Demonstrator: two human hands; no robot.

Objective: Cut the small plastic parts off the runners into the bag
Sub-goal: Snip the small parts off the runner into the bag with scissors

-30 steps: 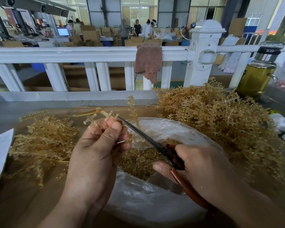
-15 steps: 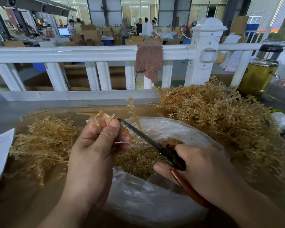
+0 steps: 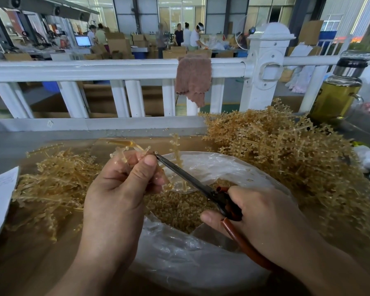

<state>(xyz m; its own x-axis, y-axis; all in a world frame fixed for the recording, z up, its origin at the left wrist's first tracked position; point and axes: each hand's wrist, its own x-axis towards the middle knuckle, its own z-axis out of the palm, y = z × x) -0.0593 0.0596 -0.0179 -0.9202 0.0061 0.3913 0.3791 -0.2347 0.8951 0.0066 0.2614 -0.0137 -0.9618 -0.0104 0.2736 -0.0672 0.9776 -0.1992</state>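
Here, the left hand (image 3: 115, 189) keeps its grip closed on an amber runner (image 3: 124, 144) above the open bag (image 3: 190, 263); the right hand (image 3: 265, 214) grips scissors (image 3: 179, 171), tips at the left thumb; cut parts (image 3: 175, 208) fill the bag on the counter (image 3: 41, 263).

Amber runners (image 3: 286, 159), red-handled scissors (image 3: 229, 208), clear bag (image 3: 179, 259), brown cloth (image 3: 193, 80), white railing (image 3: 94, 69).

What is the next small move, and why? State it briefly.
Probably snip the next part: the tips of the scissors, worked by the right hand, sit at the runner pinched in the left hand, over the open bag, so a cut piece should drop in.
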